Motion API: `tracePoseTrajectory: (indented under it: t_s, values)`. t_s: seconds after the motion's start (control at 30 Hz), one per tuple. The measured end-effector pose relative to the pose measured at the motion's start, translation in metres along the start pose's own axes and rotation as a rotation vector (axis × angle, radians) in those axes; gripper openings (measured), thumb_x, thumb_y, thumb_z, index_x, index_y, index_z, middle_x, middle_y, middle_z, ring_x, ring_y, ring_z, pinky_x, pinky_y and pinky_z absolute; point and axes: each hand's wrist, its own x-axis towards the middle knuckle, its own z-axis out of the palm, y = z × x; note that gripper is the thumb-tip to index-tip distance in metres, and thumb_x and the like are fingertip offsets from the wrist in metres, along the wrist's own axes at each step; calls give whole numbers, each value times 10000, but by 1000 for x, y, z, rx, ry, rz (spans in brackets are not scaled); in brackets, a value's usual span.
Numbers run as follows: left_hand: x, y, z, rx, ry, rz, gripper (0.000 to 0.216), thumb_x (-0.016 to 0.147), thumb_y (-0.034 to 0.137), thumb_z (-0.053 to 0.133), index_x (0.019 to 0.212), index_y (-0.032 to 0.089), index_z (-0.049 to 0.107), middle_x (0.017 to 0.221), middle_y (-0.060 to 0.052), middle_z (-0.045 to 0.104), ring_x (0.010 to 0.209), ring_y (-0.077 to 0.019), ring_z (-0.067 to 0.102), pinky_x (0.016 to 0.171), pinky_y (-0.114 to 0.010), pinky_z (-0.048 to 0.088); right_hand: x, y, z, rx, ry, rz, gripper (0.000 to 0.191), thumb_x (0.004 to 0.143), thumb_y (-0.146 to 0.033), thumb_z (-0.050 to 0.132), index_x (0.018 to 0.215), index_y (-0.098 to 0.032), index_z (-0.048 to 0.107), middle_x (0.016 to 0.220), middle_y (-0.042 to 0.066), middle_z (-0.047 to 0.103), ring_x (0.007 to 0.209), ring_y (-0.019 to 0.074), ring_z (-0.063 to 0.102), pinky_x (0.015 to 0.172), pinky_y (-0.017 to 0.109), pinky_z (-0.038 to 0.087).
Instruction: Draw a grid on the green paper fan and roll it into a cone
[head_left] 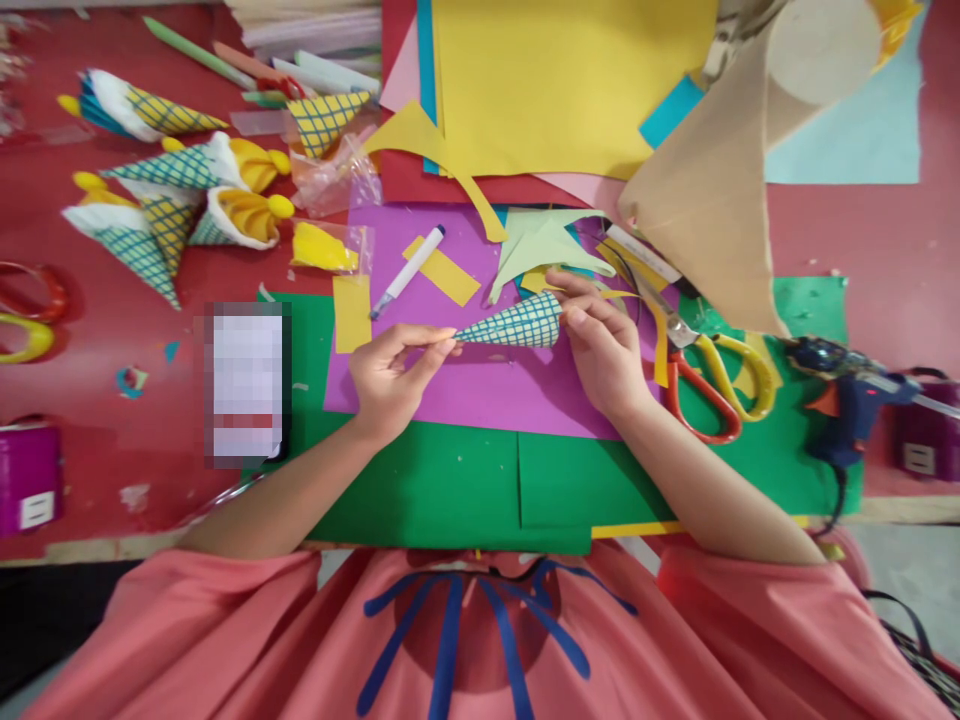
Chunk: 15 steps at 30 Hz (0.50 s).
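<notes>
A small pale paper cone (pixel 514 322) with a blue-green grid pattern lies sideways between my hands, above a purple sheet (pixel 480 385). My left hand (pixel 394 378) pinches its pointed tip between thumb and fingers. At the wide end, my right hand (pixel 604 350) grips the rim, thumb in front and fingers behind. Beyond the cone lie pale green paper scraps (pixel 551 245), a white marker (pixel 409 270) and yellow paper strips (pixel 444 272). Scissors with red and yellow handles (pixel 701 365) rest just right of my right hand.
Finished-looking decorated cones (pixel 154 205) cluster at the left. A phone (pixel 249 385) lies near my left forearm. A glue gun (pixel 851 400) sits at the right, below a large brown cone (pixel 712 190). Yellow sheets (pixel 570 80) are stacked at the back; green sheets (pixel 442 485) lie in front.
</notes>
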Motion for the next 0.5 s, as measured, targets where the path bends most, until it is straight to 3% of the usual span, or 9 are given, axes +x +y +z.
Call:
tracePoseTrajectory:
  t_s: [0.23,0.3,0.43,0.5]
  values:
    - [-3,2,-3,58,-36,-53,90,769,196,707,858,207,700,808,13,731,722,-112,707,671,-199,567,0,5,0,-71,-26,-25,149,834,-329,584,732,-221,573,1201,30,586,1180,227,553,1062,456,398]
    - [-2,3,-3,1,-116,-135,133,776,289,707,867,197,680,821,-1,727,749,-126,705,693,-215,563,0,5,-2,-111,-27,-43,167,851,-332,549,734,-212,544,1242,40,563,1178,232,556,1051,465,407]
    - [4,5,-2,-516,-430,-579,516,809,656,504,1088,225,553,837,-30,717,715,-191,710,617,-300,574,-5,-6,-3,-201,-62,-182,154,880,-264,489,738,-214,523,1257,28,557,1177,210,550,1032,439,425]
    - [8,10,0,-695,-649,-849,647,767,702,520,1212,234,478,913,-65,714,746,-232,717,585,-320,577,-9,-14,0,-275,-152,-240,134,883,-230,495,758,-214,540,1258,29,558,1208,201,524,1034,417,425]
